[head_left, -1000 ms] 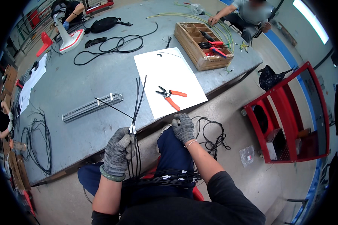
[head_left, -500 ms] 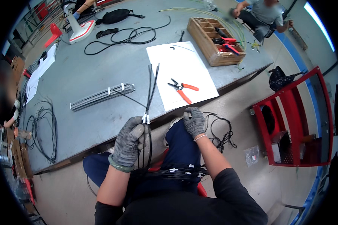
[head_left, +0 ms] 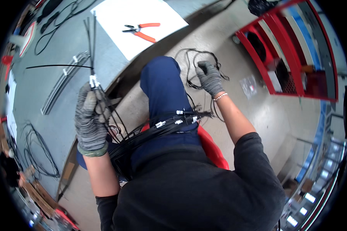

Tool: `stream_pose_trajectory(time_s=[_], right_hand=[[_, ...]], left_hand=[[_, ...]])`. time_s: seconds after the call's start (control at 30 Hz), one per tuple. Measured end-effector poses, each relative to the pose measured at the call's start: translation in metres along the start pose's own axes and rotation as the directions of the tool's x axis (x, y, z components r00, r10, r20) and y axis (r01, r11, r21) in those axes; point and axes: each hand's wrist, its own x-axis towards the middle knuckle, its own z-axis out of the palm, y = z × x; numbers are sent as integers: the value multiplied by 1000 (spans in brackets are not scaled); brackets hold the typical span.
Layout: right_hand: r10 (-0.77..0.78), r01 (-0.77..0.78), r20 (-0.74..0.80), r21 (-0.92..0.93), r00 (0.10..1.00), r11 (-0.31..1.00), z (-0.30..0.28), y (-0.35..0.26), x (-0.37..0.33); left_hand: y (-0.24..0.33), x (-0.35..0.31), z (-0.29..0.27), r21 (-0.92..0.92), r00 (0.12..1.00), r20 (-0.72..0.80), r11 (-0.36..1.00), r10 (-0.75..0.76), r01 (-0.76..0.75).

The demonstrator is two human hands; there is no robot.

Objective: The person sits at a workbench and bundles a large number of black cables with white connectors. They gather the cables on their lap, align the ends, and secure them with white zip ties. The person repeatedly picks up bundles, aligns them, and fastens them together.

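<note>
In my grey-gloved left hand [head_left: 90, 119] is a small bunch of black cables [head_left: 91, 42], gripped just below its white label sleeves [head_left: 94, 81]. Their free ends point up past the glove, and one cable sticks out sideways to the left. The lower lengths run down toward a thick bundle of labelled black cables [head_left: 158, 129] across my lap. My gloved right hand [head_left: 211, 80] is out to the right, fingers loosely bent with a gap at the thumb and no held thing visible. In the picture it overlaps a loose black cable coil [head_left: 189, 73] by the floor.
Orange-handled wire strippers [head_left: 144, 31] rest on a white sheet [head_left: 115, 23] on the grey table [head_left: 34, 92]. A slotted grey rail [head_left: 59, 86] and more black cable [head_left: 42, 150] lie there too. At right stand a red cart [head_left: 268, 73] and a clear plastic bag [head_left: 248, 86] on the floor.
My view has swung down and to the right. My right hand has moved off my knee, out to the right. The left still grips the cable bunch, now further left of my knee.
</note>
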Motion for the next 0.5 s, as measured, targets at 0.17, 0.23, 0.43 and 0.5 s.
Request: stream_pose_trajectory(time_s=[0.17,0.23,0.43,0.5], right_hand=[[258,-260,-34,-112,966,959,-53,54,-95],[337,-327,33,-171,941,929,-64,54,-127],[634,-549,400,-317,662,774,-64,64,-176],[741,-785,497,-172,452,595,-64,74,-179]], left_hand=[[-6,5,-6,-14,998,54,999,-37,38],[-8,6,-5,-27,995,82,998,-52,55],[-12,5,1,4,979,183,996,-87,88],[-11,6,-2,-10,969,224,994,-101,106]])
